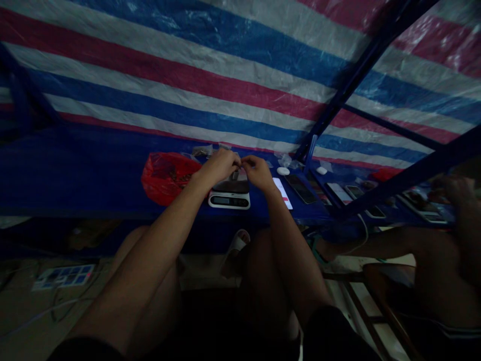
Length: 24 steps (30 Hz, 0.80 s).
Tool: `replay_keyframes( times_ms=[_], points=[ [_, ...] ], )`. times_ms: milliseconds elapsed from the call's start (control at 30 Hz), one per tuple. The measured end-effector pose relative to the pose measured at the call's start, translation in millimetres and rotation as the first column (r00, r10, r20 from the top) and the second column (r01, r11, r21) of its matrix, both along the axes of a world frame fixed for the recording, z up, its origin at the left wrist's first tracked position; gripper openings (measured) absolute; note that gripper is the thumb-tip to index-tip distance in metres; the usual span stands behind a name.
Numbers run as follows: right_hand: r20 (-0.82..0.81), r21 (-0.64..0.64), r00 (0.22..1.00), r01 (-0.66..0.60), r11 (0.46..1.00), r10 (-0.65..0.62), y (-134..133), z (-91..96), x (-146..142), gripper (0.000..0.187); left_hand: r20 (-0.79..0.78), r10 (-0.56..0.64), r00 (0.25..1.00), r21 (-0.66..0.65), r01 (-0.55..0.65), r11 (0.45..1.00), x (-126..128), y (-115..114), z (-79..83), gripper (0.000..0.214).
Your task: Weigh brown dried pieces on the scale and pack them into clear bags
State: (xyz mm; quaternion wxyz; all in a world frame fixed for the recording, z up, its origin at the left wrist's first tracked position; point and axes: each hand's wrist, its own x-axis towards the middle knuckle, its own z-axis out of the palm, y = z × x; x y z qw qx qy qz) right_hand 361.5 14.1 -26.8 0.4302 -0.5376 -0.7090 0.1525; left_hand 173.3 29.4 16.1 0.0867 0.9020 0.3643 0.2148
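My left hand (224, 163) and my right hand (257, 171) meet fingertip to fingertip above a small white digital scale (229, 201). Both are closed in a pinch, and what they hold is too small and dark to make out. A small greyish piece (235, 175) shows just under the fingers, over the scale's dark pan (230, 187); I cannot tell if it rests there. Left of the scale, partly behind my left forearm, an open red plastic bag (158, 188) holds many small brownish pieces (180, 177).
Clear small bags (202, 151) lie behind the red bag. To the right are a lit phone (282, 193), a dark phone (301, 189) and a white oval object (283, 171). Blue metal bars (349, 85) separate off another person (456, 195) working at right.
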Motion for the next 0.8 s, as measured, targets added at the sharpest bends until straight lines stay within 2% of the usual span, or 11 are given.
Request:
replay_keyframes(
  times_ms=[233, 600, 700, 800],
  points=[
    [-0.002, -0.018, 1.0, -0.002, 1.0, 0.002, -1, 1.3, -1, 0.026, 0.024, 0.026, 0.999, -0.008, -0.026, 1.0, 1, 1, 1.4, 0.027],
    [-0.011, 0.005, 1.0, 0.006, 1.0, -0.006, 0, 0.3, 1, 0.026, 0.313, 0.044, 0.949, -0.13, -0.003, 0.991, 5, 8, -10.9, 0.018],
    [-0.033, 0.021, 0.999, 0.026, 0.999, -0.026, -2, 3.1, 1, 0.025, 0.395, 0.062, 0.916, -0.164, 0.004, 0.987, -4, 9, -9.2, 0.021],
    [-0.062, 0.086, 0.997, 0.045, 0.995, -0.039, -5, 8.7, -4, 0.023, 0.404, 0.093, 0.91, -0.182, -0.02, 0.983, -26, 7, 0.6, 0.025]
  ],
)
